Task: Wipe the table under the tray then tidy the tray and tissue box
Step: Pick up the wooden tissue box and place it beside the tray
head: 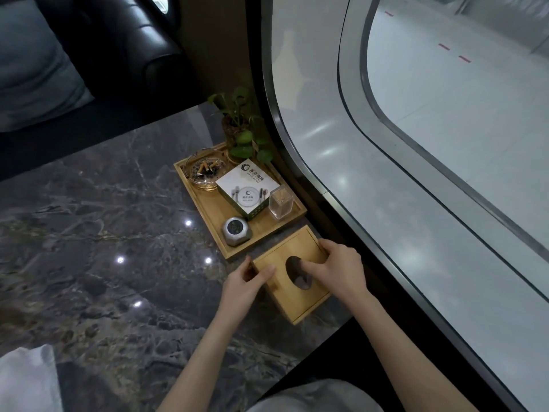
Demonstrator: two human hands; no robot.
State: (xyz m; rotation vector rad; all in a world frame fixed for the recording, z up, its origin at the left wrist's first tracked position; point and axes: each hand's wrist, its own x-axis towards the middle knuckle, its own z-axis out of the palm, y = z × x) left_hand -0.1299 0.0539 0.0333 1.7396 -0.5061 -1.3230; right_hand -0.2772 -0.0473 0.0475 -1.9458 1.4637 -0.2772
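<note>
Head view: both hands grip tissue box (seemingly empty) beside tray.

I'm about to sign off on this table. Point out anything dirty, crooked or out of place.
The round glass ashtray in the rectangular wooden tray is full of cigarette butts and ash. No tissue shows in the oval opening of the flat wooden tissue box, which both hands, left hand and right hand, grip. Nothing looks spilled or broken.
</note>
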